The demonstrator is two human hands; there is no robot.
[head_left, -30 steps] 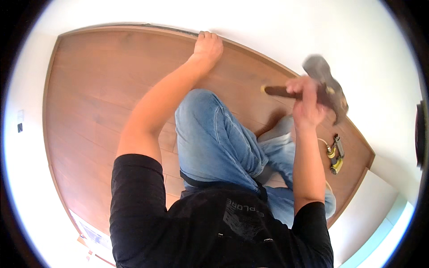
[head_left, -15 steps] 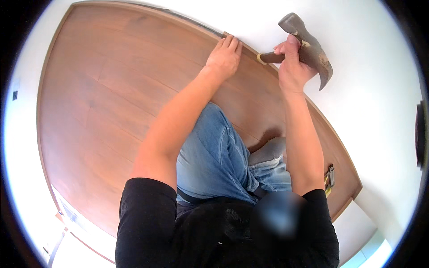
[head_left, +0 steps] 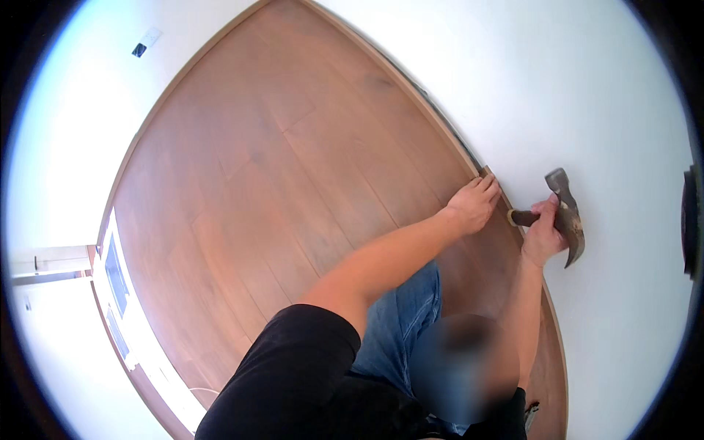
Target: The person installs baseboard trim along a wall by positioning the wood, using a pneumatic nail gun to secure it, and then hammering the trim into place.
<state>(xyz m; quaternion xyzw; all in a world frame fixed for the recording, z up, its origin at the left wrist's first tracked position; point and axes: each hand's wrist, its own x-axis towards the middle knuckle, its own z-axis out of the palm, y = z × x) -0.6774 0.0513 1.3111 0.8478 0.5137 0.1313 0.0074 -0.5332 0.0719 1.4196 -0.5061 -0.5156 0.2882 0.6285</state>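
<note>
My left hand grips the top edge of a brown wooden baseboard by the wall, its fingers curled over the edge. A dark gap shows between wall and wood just beyond my fingertips. To the right, my right hand is closed round a claw hammer, holding it up close to its head. The hammer's short visible handle points left toward the baseboard, its claw curves downward, and it is apart from the wood.
Brown plank flooring spreads to the left, edged by wooden trim. A white wall rises on the right. My jeans-clad knee is beneath my left arm. A small metal tool lies on the floor at lower right. A wall socket is far left.
The view has swung left, so both hands now appear lower and farther right. My left hand keeps its hold on the baseboard, and the hammer stays in my right.
</note>
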